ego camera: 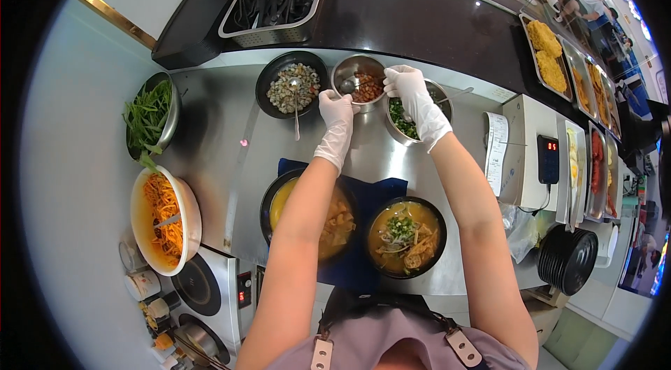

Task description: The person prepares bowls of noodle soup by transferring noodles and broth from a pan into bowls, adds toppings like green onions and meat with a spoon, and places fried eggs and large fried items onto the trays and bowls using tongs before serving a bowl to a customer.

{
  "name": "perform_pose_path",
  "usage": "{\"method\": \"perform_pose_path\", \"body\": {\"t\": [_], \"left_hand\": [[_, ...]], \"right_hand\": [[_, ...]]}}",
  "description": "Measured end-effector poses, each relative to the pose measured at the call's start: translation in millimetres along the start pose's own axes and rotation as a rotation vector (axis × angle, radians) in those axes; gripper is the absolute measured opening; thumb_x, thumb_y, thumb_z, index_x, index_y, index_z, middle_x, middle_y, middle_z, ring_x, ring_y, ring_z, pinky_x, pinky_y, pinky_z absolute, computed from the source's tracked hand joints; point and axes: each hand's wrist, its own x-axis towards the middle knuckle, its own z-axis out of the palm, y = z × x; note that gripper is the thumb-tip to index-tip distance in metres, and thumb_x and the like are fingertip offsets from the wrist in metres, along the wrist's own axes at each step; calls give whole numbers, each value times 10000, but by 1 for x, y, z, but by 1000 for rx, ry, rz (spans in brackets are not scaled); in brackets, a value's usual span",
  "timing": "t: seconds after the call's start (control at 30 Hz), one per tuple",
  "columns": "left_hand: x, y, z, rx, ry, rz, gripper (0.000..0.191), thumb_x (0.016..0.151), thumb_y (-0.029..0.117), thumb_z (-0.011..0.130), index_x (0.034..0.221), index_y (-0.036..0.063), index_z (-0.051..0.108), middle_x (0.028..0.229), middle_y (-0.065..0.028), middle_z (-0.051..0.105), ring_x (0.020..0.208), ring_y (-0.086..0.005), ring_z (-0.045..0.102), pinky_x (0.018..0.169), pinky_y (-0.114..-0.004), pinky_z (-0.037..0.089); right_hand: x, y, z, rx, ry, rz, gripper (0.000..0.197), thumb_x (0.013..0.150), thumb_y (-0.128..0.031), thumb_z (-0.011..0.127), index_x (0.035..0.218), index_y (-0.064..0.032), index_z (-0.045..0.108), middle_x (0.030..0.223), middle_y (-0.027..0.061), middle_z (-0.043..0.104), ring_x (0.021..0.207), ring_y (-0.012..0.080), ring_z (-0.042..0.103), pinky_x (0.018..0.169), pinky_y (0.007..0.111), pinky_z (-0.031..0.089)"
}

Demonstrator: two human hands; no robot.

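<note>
In my gloved right hand (408, 88) is the handle of a metal spoon (347, 86), whose head rests in a small steel bowl (359, 62). Reddish-brown diced food (368, 88) lies in that bowl. My gloved left hand (336, 114) pinches the bowl's near-left rim. Left of it is a black bowl (266, 98) of small shellfish meat (293, 94) with a spoon. Chopped green onions (406, 126) fill a steel pot, partly behind my right wrist. Nearer me are two black bowls of soup; my left forearm crosses the left soup (338, 223), and greens top the right soup (402, 236).
A blue cloth (385, 189) lies under the soup bowls. Leafy greens (149, 113) and shredded orange vegetables (165, 212) stand left, above an induction cooker (196, 283). A utensil basket (293, 34) sits on the raised counter. Food trays (571, 160) and black plates (569, 260) line the right.
</note>
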Motion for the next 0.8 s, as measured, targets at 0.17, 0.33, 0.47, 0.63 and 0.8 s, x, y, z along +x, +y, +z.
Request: {"method": "perform_pose_path", "body": {"t": [0.17, 0.33, 0.47, 0.63, 0.8], "left_hand": [[-21, -9, -39, 46, -159, 108, 256, 763, -53, 545, 943, 32, 384, 788, -109, 550, 528, -175, 585, 434, -264, 503], [-57, 11, -93, 183, -202, 227, 226, 813, -38, 533, 971, 61, 404, 755, -36, 458, 515, -109, 512, 412, -228, 471], [-80, 21, -114, 193, -228, 228, 220, 820, -34, 536, 974, 57, 408, 761, -35, 460, 525, -97, 497, 423, -220, 471], [-101, 26, -130, 200, -273, 254, 208, 817, -35, 540, 967, 50, 425, 757, -35, 471, 525, -98, 504, 431, -223, 468], [-118, 28, -133, 243, -327, 276, 206, 809, -39, 544, 960, 48, 432, 729, -31, 485, 503, -97, 504, 432, -220, 458]], "right_hand": [[-46, 21, 19, -453, -103, -538, 209, 892, -137, 506, 1000, 3, 618, 728, 48, 588, 587, 97, 531, 550, 237, 441], [-113, 18, -9, -848, -166, -1014, 156, 843, -75, 526, 982, -48, 591, 753, 117, 550, 678, 283, 584, 602, 339, 474], [-143, 46, -16, -824, -148, -1019, 153, 827, -56, 554, 970, -23, 594, 746, 107, 574, 673, 254, 591, 577, 324, 474], [-178, 63, -4, -94, 14, -286, 175, 905, -111, 494, 936, 16, 611, 653, 37, 580, 466, 65, 522, 437, 198, 410], [-185, 62, -22, 198, 39, -203, 163, 913, -129, 487, 902, -3, 589, 636, 37, 567, 443, 76, 502, 410, 198, 400]]}}
